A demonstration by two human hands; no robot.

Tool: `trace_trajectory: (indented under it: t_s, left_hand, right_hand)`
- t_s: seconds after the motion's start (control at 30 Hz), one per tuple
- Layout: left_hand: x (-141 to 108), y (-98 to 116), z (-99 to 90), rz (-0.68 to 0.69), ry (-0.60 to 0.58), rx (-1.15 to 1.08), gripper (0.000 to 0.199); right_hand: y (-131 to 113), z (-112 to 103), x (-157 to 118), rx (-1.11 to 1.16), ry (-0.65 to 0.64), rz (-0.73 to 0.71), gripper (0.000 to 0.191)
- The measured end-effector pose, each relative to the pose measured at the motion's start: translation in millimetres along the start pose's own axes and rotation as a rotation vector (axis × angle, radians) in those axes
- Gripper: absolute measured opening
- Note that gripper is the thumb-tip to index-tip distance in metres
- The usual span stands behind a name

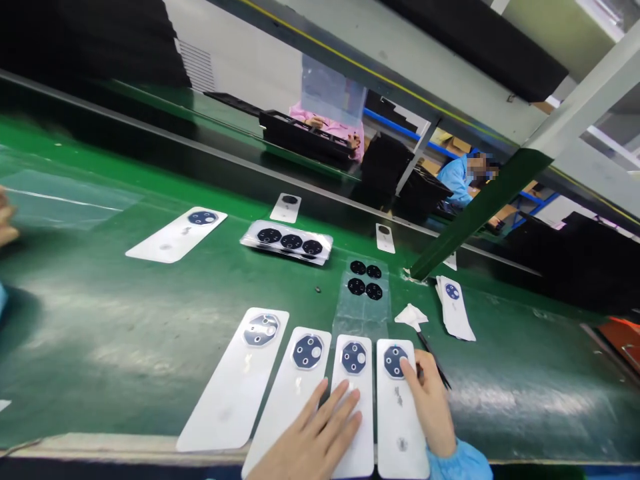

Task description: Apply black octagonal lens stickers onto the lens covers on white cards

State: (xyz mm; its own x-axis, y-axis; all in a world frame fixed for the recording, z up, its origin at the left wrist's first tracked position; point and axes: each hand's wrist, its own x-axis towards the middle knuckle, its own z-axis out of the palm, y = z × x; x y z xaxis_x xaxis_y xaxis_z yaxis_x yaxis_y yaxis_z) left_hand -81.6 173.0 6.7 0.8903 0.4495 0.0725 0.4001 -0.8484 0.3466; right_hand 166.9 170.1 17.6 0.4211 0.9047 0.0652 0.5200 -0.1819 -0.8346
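Note:
Four white phone back covers lie in a row in front of me. My left hand [314,435] is open, its fingers flat across the third phone back cover [363,437] and beside the second phone back cover [285,407]. With the thumb on the dark camera disc [393,360] of the rightmost phone back cover [400,427], my right hand [433,403] is closed at that cover's upper right edge. Its curled fingertips are partly hidden. The leftmost phone back cover [233,387] is untouched by either hand. Black tweezers [434,359] lie just beyond my right hand.
A clear sheet [363,317] carries several black discs. Behind lie a wrapped stack of covers [286,255], a single cover [175,237] and another stack [456,313]. A green post [475,220] rises at right. Another person's hand [6,217] shows at far left; co-workers sit beyond.

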Motion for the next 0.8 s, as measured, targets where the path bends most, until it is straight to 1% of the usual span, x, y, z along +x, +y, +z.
trace_trajectory:
  t_s: [0.07,0.1,0.13,0.17,0.23,0.27,0.33,0.4,0.5,0.67,0.73,0.8]
  left_hand:
    - [7,6,-4.0,-0.054,-0.024,0.006,0.070]
    - [8,6,-5.5,-0.077,-0.026,0.006,0.070]
    - [8,5,-6.5,-0.097,-0.023,0.006,0.071]
    - [7,4,-6.9,-0.104,-0.018,0.005,0.072]
    - [4,1,-6.9,-0.103,0.013,0.006,0.074]
    - [2,0,-7.0,-0.100,0.041,0.010,0.074]
    - [-1,-1,-7.6,-0.082,0.107,0.019,0.075]
    - [-2,-2,-8.6,-0.057,0.150,0.030,0.076]
    - [0,-5,-7.3,-0.036,0.150,0.038,0.081]
    - [4,-13,-1.3,-0.007,0.074,0.016,0.088]
    - [4,-14,-4.5,0.000,0.059,0.030,0.087]
    - [3,-13,-11.6,0.006,0.038,0.053,0.080]
  right_hand:
    - [7,-2,-4,-0.077,0.083,-0.048,0.051]
    - [10,-5,-7,-0.116,0.099,-0.076,0.053]
    - [13,-9,-11,-0.155,0.081,-0.125,0.050]
    - [16,-15,-15,-0.191,0.037,-0.200,0.043]
    - [22,-25,-25,-0.248,-0.083,-0.385,0.029]
    - [26,-29,-30,-0.275,-0.150,-0.477,0.026]
    - [33,-31,-41,-0.334,-0.229,-0.616,0.026]
    - [39,-27,-50,-0.402,-0.213,-0.689,0.033]
    - [44,-14,-58,-0.464,-0.117,-0.709,0.036]
    - [45,0,-58,-0.488,-0.052,-0.692,0.035]
    - [46,4,-57,-0.474,-0.032,-0.681,0.035]
    - [50,7,-56,-0.448,-0.010,-0.678,0.035]
